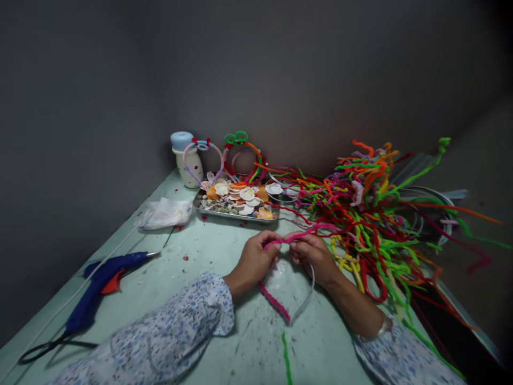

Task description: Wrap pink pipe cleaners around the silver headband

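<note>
My left hand (256, 259) and my right hand (315, 254) meet over the pale green table (208, 251), both closed on a thin white headband (306, 302). A pink pipe cleaner (274, 302) covers the headband's left half and runs on between my fingers toward the pile at right. The headband's right half is bare plastic. Both sleeves are white with small blue flowers.
A heap of coloured pipe cleaners (368, 214) fills the right side. A metal tray of seashells (236, 203) sits behind my hands, with two wrapped headbands (224, 158) and a white bottle (186, 160). A blue glue gun (106, 280) lies left, beside crumpled cloth (166, 213). A green pipe cleaner (286, 358) lies near me.
</note>
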`<action>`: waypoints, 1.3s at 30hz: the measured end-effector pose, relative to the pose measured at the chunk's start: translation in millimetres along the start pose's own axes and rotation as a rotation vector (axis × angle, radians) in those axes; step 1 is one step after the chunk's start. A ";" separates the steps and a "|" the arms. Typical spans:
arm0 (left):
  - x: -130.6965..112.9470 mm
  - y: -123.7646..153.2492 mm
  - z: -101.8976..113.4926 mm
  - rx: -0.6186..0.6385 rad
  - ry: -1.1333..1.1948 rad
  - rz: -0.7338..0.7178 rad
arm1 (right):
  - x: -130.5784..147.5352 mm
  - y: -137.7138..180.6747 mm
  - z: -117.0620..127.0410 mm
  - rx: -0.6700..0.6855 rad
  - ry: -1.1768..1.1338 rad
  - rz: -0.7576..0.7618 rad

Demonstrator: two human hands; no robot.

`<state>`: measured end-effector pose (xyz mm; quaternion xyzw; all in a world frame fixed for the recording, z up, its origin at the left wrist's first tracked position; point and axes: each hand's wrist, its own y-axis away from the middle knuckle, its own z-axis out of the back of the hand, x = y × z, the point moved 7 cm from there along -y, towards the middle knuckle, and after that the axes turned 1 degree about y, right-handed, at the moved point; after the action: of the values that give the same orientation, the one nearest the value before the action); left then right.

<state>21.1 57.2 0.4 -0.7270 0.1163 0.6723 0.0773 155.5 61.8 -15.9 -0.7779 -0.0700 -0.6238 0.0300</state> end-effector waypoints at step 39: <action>4.9 -6.4 4.3 0.010 0.300 0.102 | 12.8 1.7 -4.8 -0.141 0.354 -0.026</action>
<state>19.0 64.2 -5.2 -0.8119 0.1667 0.5587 0.0284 153.8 60.3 -2.3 -0.6552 -0.0300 -0.7546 -0.0209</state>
